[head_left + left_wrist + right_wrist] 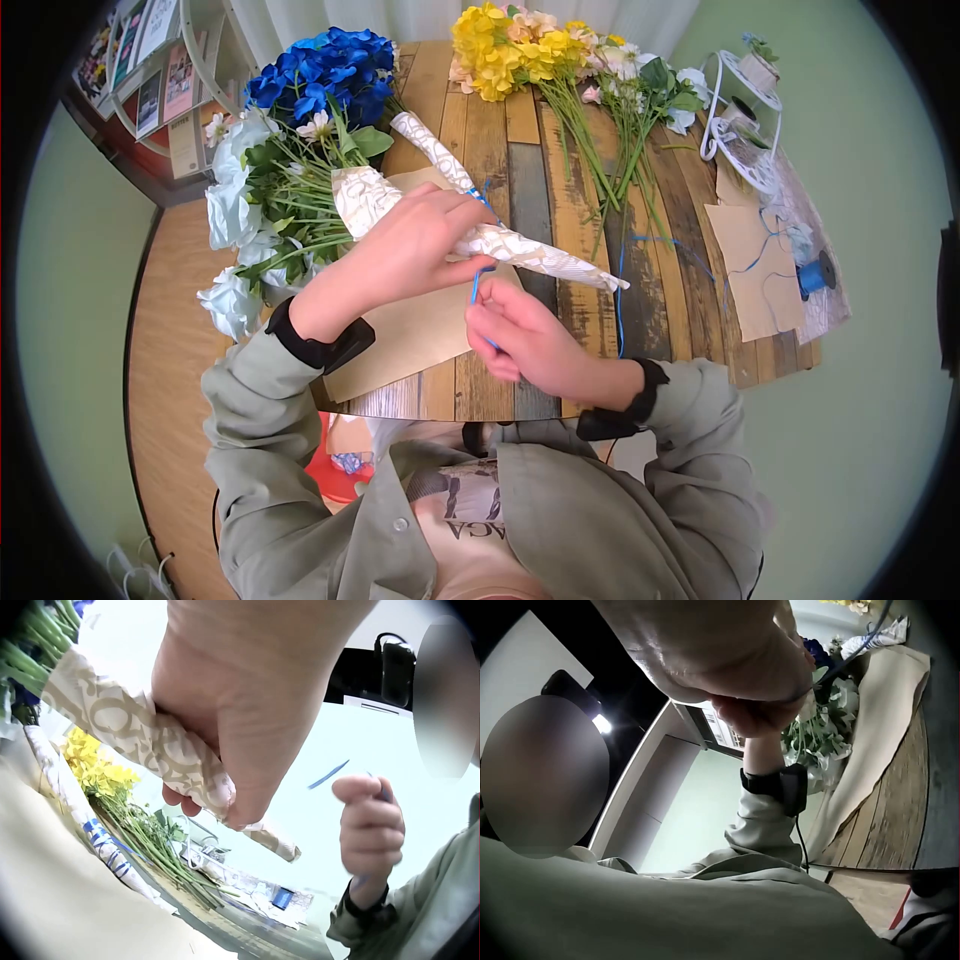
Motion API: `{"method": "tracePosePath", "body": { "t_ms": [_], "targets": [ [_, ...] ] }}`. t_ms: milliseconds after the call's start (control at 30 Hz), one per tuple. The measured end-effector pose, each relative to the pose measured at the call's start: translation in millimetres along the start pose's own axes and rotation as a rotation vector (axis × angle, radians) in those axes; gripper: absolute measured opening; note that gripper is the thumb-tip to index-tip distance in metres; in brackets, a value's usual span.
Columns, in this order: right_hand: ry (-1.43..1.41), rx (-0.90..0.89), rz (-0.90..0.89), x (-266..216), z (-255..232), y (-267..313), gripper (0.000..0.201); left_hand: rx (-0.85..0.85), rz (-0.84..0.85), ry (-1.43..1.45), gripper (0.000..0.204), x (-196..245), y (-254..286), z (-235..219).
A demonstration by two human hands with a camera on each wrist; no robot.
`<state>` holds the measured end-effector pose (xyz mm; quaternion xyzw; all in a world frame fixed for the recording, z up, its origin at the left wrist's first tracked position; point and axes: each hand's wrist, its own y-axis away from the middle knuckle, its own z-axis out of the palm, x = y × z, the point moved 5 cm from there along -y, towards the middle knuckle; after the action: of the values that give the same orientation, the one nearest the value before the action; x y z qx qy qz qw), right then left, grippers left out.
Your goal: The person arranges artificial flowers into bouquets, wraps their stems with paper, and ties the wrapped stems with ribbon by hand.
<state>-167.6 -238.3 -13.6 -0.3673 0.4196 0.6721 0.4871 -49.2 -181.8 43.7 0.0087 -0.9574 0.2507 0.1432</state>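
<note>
green walls [870,180] around a table of mixed brown and dark planks [438,388]; on top, brown paper [405,345], blue flowers [330,75] and white flowers [232,195] to the left, yellow flowers [490,50] at the far edge, a blue spool [817,274] at the right. within the left hand [415,240], gripped about midway, a patterned wrapped bundle [548,258], narrow tip rightward. just below, pinched in the right hand [525,335], a thin blue ribbon [476,288].

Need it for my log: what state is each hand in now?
Left hand: closed, gripping the patterned wrap.
Right hand: closed, holding blue ribbon.
</note>
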Motion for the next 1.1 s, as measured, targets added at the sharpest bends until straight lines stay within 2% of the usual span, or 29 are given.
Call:
{"method": "tracePosePath", "body": {
  "t_ms": [33, 67, 133, 167, 233, 300, 367, 400, 433, 500, 633, 733, 933, 1100],
  "targets": [
    [-0.042, 0.037, -0.084, 1.2, -4.0, -7.5, 0.009, -0.002, -0.002, -0.007, 0.028, -0.8, 0.0, -1.3],
    [-0.044, 0.03, -0.087, 4.8, -4.3, -10.7, 0.009, -0.016, -0.016, -0.001, 0.029, -3.1, -0.9, -1.8],
    [0.077, 0.059, -0.263, 1.8, -4.8, -11.1, 0.009, -0.03, -0.033, -0.004, 0.03, -5.2, -3.2, -3.7],
    [0.078, 0.053, -0.266, 3.0, -4.7, -9.6, 0.009, -0.016, -0.025, 0.003, 0.031, -4.6, -3.5, -5.1],
    [0.978, -0.06, -1.103, -18.0, 20.4, 19.2, 0.009, 0.003, -0.021, 0.009, 0.032, -3.8, -3.5, -7.2],
    [0.897, -0.061, -1.064, -14.3, 23.0, 17.7, 0.009, -0.017, -0.02, 0.021, 0.032, -2.3, -3.9, -7.2],
    [0.302, 0.21, -0.547, 3.0, -3.4, -5.1, 0.009, -0.044, -0.029, 0.023, 0.032, -2.4, -4.2, -5.7],
    [0.144, 0.201, -0.481, 1.6, -9.1, -11.0, 0.012, -0.064, -0.041, 0.02, 0.033, -3.1, -5.0, -4.8],
    [0.141, 0.204, -0.483, -4.5, -11.2, -10.9, 0.012, -0.067, -0.038, 0.02, 0.033, -2.5, -5.8, -4.6],
    [-0.06, 0.239, -0.304, -9.5, -15.3, -10.8, 0.013, -0.064, -0.053, 0.035, 0.033, -3.4, -7.8, -4.5],
    [-0.161, 0.308, -0.253, -2.4, -18.3, -11.0, 0.019, -0.069, -0.034, 0.025, 0.033, -2.1, -8.1, -1.8],
    [-0.291, 0.276, -0.234, 12.2, -31.9, -16.3, 0.025, -0.076, -0.021, -0.033, 0.033, 0.2, -7.7, -2.1],
    [-0.182, 0.388, -0.346, 6.2, -27.4, -24.3, 0.032, -0.117, -0.014, -0.045, 0.034, 0.9, -9.3, -0.1],
    [-0.156, 0.35, -0.36, 11.3, -33.5, -26.3, 0.033, -0.058, 0.02, -0.06, 0.033, 2.6, -8.0, 0.7]
  ]
}}
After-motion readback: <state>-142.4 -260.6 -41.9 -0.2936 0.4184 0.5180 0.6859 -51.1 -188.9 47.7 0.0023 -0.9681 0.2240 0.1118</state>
